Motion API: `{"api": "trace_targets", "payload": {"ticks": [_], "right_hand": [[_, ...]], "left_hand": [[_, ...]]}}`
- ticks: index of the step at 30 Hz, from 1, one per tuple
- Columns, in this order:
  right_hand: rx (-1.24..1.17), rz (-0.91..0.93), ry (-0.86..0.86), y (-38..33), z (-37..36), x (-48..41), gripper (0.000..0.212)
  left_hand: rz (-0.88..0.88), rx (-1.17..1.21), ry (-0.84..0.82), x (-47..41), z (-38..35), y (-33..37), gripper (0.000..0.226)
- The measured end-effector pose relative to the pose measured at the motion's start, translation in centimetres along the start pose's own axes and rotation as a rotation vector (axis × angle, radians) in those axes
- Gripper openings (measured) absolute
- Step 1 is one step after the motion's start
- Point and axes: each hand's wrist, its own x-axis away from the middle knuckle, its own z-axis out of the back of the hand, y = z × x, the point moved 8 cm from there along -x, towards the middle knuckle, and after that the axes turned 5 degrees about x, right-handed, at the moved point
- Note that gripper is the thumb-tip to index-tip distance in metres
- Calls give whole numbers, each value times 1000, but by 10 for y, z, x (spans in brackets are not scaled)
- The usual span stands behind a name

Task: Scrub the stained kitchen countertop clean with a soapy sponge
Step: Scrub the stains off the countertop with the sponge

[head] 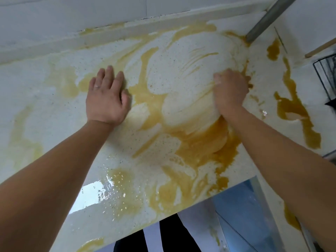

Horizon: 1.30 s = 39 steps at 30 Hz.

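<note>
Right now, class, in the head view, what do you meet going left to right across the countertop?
left hand → wiped pale patch → right hand → thick yellow-brown stain → black wire rack

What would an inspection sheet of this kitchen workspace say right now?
Surface: white speckled countertop, wet, partly wiped in the middle.
Job's things: yellow-brown smeared stains widespread; sponge not visible.
Clutter: nothing seen.
Grips: left hand flat on the counter; right hand curled on the counter, contents hidden.
Cables: nothing seen.
Surroundings: grey metal pole, black wire rack, thin wooden stick at the right.
</note>
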Motion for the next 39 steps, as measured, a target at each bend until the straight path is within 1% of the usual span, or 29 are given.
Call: {"api": "trace_targets", "payload": {"ticks": [1, 3, 5, 7, 9, 11, 12, 13, 15, 18, 20, 22, 25, 27, 28, 29, 30, 31, 32, 33, 34, 35, 37, 39], "right_hand": [[-7, 20, 0, -19, 3, 13, 41], [-35, 129, -17, -60, 6, 44, 36], [-76, 280, -37, -103, 12, 85, 29], [-135, 469, -86, -143, 17, 135, 23], [-179, 634, -145, -162, 25, 179, 18], [-207, 748, -181, -154, 28, 204, 19], [-226, 772, -201, -140, 29, 210, 18], [-243, 756, -223, -122, 27, 209, 18], [-234, 607, -244, -74, 17, 188, 18], [-185, 315, -221, 10, 5, 147, 22], [-177, 195, -201, 46, 4, 131, 22], [-197, 123, -186, 61, 5, 132, 20], [-223, -4, -149, 59, 9, 160, 32], [-328, -151, -172, 50, 13, 181, 37], [-373, -178, -198, 39, 16, 191, 39], [-391, -127, -227, 20, 21, 199, 40], [-385, 10, -254, -6, 28, 208, 39], [-370, 193, -296, -37, 34, 221, 41], [-371, 358, -361, -64, 37, 237, 46], [-390, 460, -441, -82, 35, 253, 54], [-415, 491, -485, -86, 34, 263, 61], [-459, 457, -487, -80, 34, 264, 63], [-546, 269, -394, -46, 41, 245, 58], [-485, 121, -252, -2, 49, 218, 57]], "left_hand": [[8, -8, -19, 8, 1, 3, 61], [24, -18, -82, 29, -4, 14, 64], [46, -29, -190, 62, -9, 28, 68], [67, -62, -334, 99, -14, 39, 75], [103, -85, -482, 132, -12, 44, 91], [147, -108, -620, 161, -11, 48, 113], [154, -147, -678, 176, -9, 52, 124], [158, -193, -722, 190, -10, 55, 132], [163, -258, -755, 208, -11, 59, 139], [175, -218, -753, 215, -12, 63, 141], [176, -187, -727, 211, -12, 61, 141], [184, -170, -730, 210, -13, 60, 140], [203, -152, -738, 208, -14, 61, 142], [207, -157, -740, 205, -13, 61, 143], [202, -158, -740, 204, -13, 61, 144], [193, -160, -740, 204, -12, 60, 145], [183, -163, -741, 204, -11, 60, 145], [174, -168, -743, 204, -11, 60, 145], [166, -177, -739, 204, -11, 59, 145], [158, -184, -727, 203, -11, 57, 144], [139, -185, -709, 201, -9, 57, 141], [126, -177, -695, 199, -8, 56, 136], [115, -153, -678, 195, -4, 56, 122], [109, -151, -667, 192, 2, 59, 110]]}}
